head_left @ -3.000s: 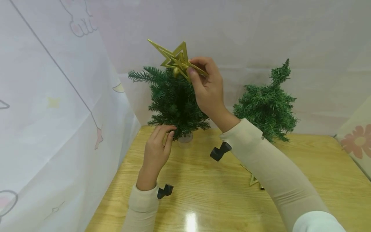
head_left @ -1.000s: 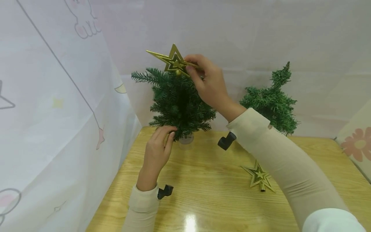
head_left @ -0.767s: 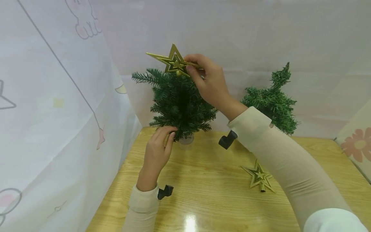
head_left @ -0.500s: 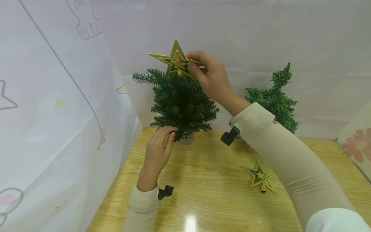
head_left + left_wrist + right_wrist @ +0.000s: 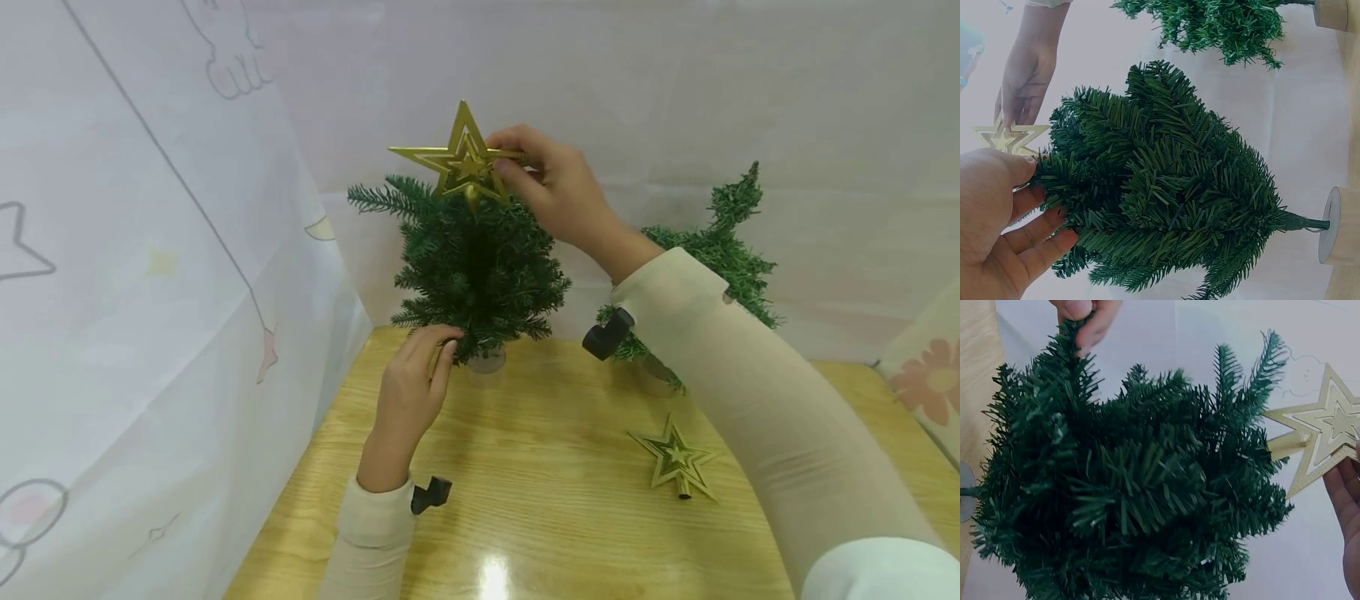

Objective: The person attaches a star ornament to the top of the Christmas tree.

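Observation:
A small green Christmas tree stands at the back of the table on a round base. Over its top, my right hand pinches one point of a gold star tree topper between thumb and fingers. The star faces forward, roughly upright. Its short tube reaches the needles at the treetop in the right wrist view; the tube's end is hidden there. Low on the tree's front left, my left hand pinches the tip of a branch between thumb and fingers, as the right wrist view shows.
A second green tree stands to the right, partly behind my right sleeve. Another gold star topper lies on the wooden table before it. Printed cloth walls close off the back and left.
The star has turned from tilted to nearly upright and faces forward. My right forearm has swung right and up, uncovering the second star on the table. The left hand keeps its place.

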`<state>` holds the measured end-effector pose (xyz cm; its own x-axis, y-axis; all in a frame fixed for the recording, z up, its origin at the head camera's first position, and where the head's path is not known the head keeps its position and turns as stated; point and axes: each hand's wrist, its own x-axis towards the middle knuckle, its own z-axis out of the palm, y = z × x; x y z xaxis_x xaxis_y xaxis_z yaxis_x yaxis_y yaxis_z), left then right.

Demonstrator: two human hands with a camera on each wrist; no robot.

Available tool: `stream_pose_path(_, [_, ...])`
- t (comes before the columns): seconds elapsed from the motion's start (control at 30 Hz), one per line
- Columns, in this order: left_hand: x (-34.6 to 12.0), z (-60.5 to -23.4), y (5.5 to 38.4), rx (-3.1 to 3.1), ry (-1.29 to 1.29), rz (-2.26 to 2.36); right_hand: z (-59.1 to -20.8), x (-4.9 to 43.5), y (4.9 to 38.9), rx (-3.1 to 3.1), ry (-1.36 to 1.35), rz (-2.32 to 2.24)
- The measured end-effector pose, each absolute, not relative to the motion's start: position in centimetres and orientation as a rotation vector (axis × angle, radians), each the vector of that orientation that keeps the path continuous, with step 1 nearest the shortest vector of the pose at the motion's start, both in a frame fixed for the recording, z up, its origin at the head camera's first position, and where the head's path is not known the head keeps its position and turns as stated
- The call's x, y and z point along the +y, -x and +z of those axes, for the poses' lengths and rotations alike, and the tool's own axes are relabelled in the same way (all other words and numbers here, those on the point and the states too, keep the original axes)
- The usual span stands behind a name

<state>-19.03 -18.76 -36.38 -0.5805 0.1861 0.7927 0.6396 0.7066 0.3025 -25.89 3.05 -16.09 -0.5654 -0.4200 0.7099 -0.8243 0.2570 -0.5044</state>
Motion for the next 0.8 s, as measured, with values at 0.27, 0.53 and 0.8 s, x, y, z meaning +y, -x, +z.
stream_pose_path(0.27, [-18.73, -36.32, 18.93, -2.141, 0.627, -0.746, -15.52, 3.44, 25.62, -2.144, -1.118, 1.214])
stream_pose_path(0.53, [-18.71, -36.27, 18.80, -2.152, 0.619, -0.744, -15.66, 3.22, 25.58, -2.130, -1.116, 1.246])
stream_pose_path(0.8, [-18.67, -36.35, 18.84, -2.151, 0.619, -0.738, -15.81, 3.16, 25.63, -2.128, -1.122, 1.236])
